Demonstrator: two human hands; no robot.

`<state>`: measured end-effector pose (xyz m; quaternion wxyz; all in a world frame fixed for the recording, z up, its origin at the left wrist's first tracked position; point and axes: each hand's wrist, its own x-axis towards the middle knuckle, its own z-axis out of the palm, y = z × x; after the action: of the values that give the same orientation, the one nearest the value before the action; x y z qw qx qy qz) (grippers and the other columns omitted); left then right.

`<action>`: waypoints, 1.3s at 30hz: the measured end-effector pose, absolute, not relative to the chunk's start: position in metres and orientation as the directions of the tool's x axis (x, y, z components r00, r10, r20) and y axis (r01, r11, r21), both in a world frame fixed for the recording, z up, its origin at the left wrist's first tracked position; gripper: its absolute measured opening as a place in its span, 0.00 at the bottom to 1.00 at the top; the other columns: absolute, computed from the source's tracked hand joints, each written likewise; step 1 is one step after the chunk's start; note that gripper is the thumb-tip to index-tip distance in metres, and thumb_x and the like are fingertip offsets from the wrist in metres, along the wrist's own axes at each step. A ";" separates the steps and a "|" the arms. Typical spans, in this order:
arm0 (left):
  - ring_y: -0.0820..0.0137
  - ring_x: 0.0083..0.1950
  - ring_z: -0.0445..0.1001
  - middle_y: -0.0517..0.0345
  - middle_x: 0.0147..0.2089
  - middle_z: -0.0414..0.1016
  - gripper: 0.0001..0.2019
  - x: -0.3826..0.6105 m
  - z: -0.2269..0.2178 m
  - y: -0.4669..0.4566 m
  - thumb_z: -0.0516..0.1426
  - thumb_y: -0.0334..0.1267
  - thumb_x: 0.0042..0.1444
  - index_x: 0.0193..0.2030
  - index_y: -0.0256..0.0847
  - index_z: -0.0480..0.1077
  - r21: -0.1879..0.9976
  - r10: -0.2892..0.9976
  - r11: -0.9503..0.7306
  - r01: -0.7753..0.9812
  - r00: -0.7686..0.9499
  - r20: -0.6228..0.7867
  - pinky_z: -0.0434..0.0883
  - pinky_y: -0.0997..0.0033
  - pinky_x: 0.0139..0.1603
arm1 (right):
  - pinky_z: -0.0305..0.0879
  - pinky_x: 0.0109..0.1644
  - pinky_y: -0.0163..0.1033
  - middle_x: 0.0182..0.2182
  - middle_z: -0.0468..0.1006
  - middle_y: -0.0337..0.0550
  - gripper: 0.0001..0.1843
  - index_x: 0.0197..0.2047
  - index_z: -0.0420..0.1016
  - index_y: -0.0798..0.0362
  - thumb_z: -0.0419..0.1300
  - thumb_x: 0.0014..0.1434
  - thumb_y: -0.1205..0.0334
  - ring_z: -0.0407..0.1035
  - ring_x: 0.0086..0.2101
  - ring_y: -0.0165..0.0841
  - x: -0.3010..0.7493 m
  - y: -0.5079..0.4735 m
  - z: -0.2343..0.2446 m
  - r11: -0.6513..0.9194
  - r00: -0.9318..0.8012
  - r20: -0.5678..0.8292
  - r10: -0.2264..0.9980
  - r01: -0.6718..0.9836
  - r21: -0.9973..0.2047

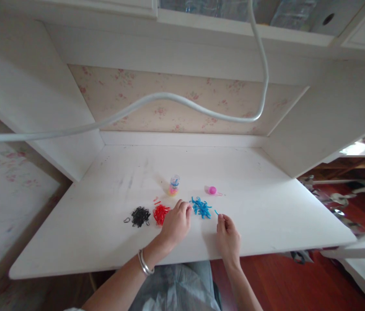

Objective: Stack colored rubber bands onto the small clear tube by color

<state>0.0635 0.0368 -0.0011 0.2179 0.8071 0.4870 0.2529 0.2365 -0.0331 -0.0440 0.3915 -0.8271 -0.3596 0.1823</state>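
Observation:
My right hand [228,236] is closed in a pinch on a small blue rubber band [216,212], whose end sticks out past the fingertips. My left hand [177,219] has its fingers pressed together at the left edge of a pile of blue rubber bands [201,208]; what they hold, if anything, is too small to make out. Partly behind that hand lies a pile of red rubber bands [160,214]. Farther left is a pile of black rubber bands [140,216]. A small clear container [174,185] with coloured contents stands beyond the piles.
A pink round object [212,190] lies on the white desk [266,216], behind the blue pile. White side panels [325,103] and an overhead cabinet [104,7] enclose the desk. A white cable [169,96] hangs across the upper view.

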 end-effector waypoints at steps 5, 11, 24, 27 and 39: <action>0.70 0.42 0.72 0.55 0.41 0.72 0.10 0.038 0.038 0.051 0.46 0.40 0.63 0.40 0.41 0.67 0.725 0.892 -0.443 0.527 0.343 0.295 0.67 0.71 0.43 | 0.60 0.32 0.35 0.30 0.78 0.44 0.28 0.43 0.73 0.53 0.45 0.60 0.39 0.70 0.30 0.37 0.233 -0.034 -0.046 -0.406 0.658 -0.005 0.753 0.458 -0.791; 0.69 0.38 0.72 0.58 0.35 0.75 0.12 0.022 0.071 0.100 0.50 0.44 0.59 0.37 0.40 0.70 0.872 0.976 -0.207 0.443 0.159 0.151 0.67 0.71 0.40 | 0.60 0.32 0.34 0.30 0.78 0.44 0.28 0.42 0.74 0.53 0.45 0.60 0.39 0.70 0.29 0.35 0.232 -0.035 -0.045 -0.389 0.653 0.003 0.758 0.455 -0.801; 0.69 0.39 0.73 0.57 0.38 0.78 0.12 0.025 0.056 0.113 0.51 0.43 0.57 0.36 0.42 0.73 0.810 0.980 -0.199 0.552 0.096 0.175 0.66 0.71 0.40 | 0.60 0.32 0.35 0.30 0.78 0.43 0.29 0.43 0.74 0.52 0.45 0.60 0.39 0.70 0.29 0.36 0.233 -0.034 -0.050 -0.383 0.650 0.015 0.760 0.466 -0.798; 0.69 0.39 0.73 0.57 0.38 0.78 0.12 0.020 0.062 0.107 0.51 0.44 0.57 0.37 0.41 0.73 0.827 0.977 -0.207 0.523 0.069 0.201 0.66 0.71 0.41 | 0.60 0.31 0.35 0.29 0.78 0.44 0.29 0.42 0.75 0.53 0.47 0.59 0.38 0.69 0.28 0.35 0.233 -0.034 -0.049 -0.367 0.652 0.018 0.758 0.449 -0.815; 0.70 0.34 0.71 0.56 0.34 0.75 0.13 0.022 0.001 0.013 0.49 0.42 0.60 0.36 0.39 0.72 0.876 0.957 -0.157 0.455 0.289 0.022 0.66 0.72 0.36 | 0.53 0.25 0.31 0.20 0.68 0.36 0.24 0.40 0.75 0.54 0.50 0.61 0.42 0.59 0.21 0.28 0.182 0.025 0.020 -0.076 0.441 0.140 0.886 0.438 -0.896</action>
<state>0.0217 0.0131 0.0008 0.4031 0.6941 0.5088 0.3112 0.1820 0.0253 0.0203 0.4855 -0.6963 -0.4755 0.2311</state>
